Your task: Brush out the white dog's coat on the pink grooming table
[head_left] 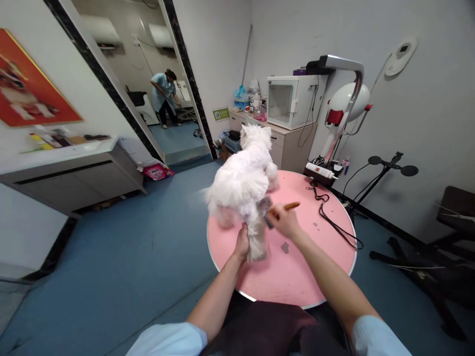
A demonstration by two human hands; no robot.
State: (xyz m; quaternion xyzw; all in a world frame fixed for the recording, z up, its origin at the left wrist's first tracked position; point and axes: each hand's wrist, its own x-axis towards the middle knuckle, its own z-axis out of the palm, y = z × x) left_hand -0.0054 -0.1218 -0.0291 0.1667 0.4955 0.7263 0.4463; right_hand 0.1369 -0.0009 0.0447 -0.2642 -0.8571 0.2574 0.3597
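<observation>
A fluffy white dog (241, 175) stands on a round pink grooming table (293, 282), its head turned away from me. My left hand (242, 243) is closed around the lower part of its near hind leg, with the fingers partly hidden behind the fur. In my right hand (284, 220) is a slicker brush (293, 205) with a wooden handle, gripped in closed fingers. The brush's grey head lies against the fur on the right side of that leg and looks blurred.
A black leash (330, 217) lies along the table's right edge. Beside it stands a silver grooming arm (352, 94) with a tool tray (322, 173). A white cabinet (302, 94) rests on drawers behind. Through the doorway, a person (166, 96) in light blue bends over.
</observation>
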